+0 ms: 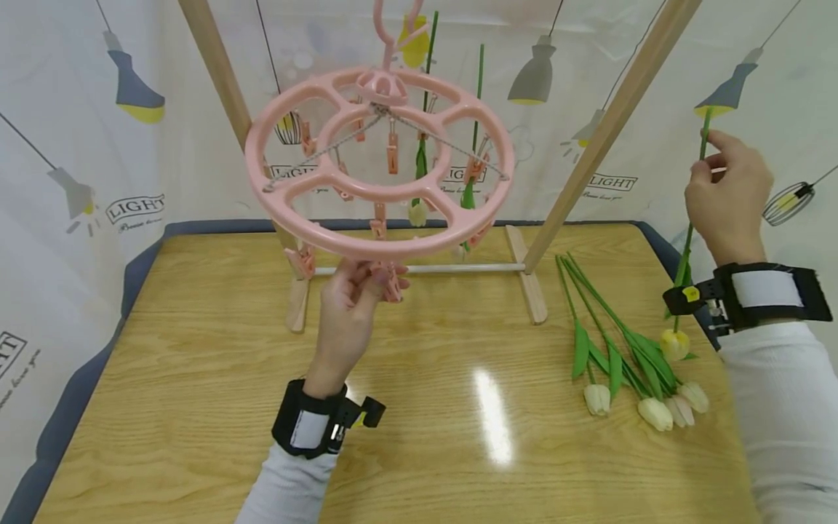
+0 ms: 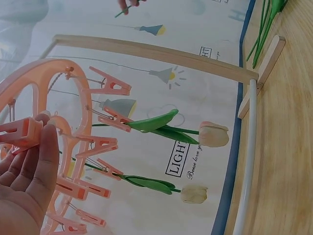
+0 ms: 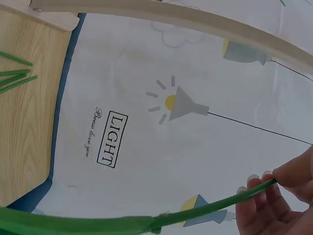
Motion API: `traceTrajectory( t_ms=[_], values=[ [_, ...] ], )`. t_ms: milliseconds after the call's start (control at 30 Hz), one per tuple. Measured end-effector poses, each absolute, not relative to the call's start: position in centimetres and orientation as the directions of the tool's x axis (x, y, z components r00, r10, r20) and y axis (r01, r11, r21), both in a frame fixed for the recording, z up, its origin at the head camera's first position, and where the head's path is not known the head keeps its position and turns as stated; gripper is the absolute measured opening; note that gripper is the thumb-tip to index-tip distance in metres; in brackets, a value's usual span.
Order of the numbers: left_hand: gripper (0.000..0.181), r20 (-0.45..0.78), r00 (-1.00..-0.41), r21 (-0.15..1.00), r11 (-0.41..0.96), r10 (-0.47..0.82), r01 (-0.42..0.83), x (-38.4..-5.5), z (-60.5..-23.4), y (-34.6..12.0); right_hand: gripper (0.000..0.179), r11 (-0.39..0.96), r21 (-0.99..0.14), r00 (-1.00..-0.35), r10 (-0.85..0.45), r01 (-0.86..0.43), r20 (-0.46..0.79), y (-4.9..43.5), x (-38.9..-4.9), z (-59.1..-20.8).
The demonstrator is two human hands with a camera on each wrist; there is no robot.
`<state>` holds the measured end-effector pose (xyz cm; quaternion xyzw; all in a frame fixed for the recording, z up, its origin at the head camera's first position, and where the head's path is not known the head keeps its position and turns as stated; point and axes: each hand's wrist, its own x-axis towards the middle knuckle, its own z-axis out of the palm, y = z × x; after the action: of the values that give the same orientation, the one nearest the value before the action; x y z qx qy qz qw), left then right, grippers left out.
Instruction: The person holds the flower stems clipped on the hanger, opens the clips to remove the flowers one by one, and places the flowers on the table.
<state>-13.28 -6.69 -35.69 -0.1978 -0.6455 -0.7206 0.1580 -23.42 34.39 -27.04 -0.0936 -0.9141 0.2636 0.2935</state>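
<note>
A pink round drying hanger [image 1: 481,120] with clips hangs at the middle of the head view. My left hand [image 1: 340,320] pinches a pink clothespin [image 1: 393,285] at its front rim; the left wrist view shows that clothespin [image 2: 22,134] between thumb and fingers. Two pale tulips [image 2: 213,134] hang blooms down from other clips. Off to the right, my right hand [image 1: 729,193] holds a yellow tulip [image 1: 674,345] near the stem end, its bloom pointing down. In the right wrist view, thumb and fingertips pinch the green stem [image 3: 210,209].
Several pale tulips [image 1: 597,399] lie on the wooden table [image 1: 216,407] at the right. A wooden frame [image 1: 609,138] with a white bar [image 1: 458,268] low across it stands at the back. Behind it hangs a lamp-print curtain [image 1: 569,44].
</note>
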Motion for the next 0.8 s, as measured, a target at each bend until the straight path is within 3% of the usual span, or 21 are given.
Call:
traceTrajectory(
  t_ms=[300,567,800],
  values=[
    [0.022,0.496,-0.867,0.866,-0.096,0.038,0.491,-13.3,-35.7,-6.6,0.047,0.917,-0.4,-0.861,0.206,0.003,0.465,35.5,-24.2,-28.7],
    [0.023,0.502,-0.864,0.864,-0.07,0.045,0.499,-13.4,-35.7,-6.6,0.049,0.95,-0.298,-0.923,0.197,0.096,0.33,36.9,-24.7,-30.7],
    [0.024,0.501,-0.864,0.864,-0.077,0.044,0.497,-13.4,-35.9,-6.7,0.05,0.971,-0.218,-0.958,0.151,0.097,0.244,37.3,-24.9,-33.3]
  ],
)
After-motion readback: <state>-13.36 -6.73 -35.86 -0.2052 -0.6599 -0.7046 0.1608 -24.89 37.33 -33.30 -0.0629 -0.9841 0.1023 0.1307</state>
